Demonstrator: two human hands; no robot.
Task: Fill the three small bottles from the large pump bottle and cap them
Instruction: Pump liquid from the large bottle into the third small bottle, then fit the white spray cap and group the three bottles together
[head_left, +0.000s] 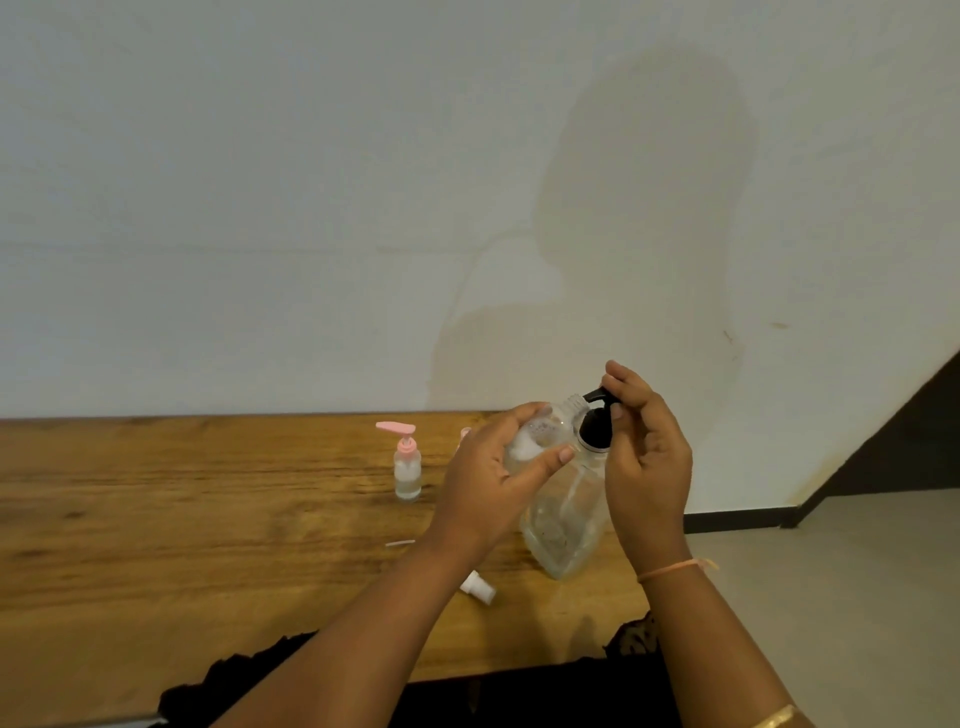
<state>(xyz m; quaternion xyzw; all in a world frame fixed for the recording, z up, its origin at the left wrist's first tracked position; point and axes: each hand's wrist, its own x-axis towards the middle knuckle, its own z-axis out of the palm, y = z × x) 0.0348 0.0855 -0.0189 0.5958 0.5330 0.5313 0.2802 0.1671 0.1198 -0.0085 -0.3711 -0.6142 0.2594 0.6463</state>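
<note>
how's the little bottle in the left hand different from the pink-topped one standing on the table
The held bottle is uncapped, its threaded neck bare; the pink-topped bottle wears its pump cap. The held bottle is tilted in the left hand, neck by the spout of the black pump; the pink-topped bottle stands upright on the table. Both are small, clear and hold something whitish.

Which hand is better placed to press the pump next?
Right. The right hand grips the black pump head of the large bottle; the left hand holds a small bottle at its spout.
</note>
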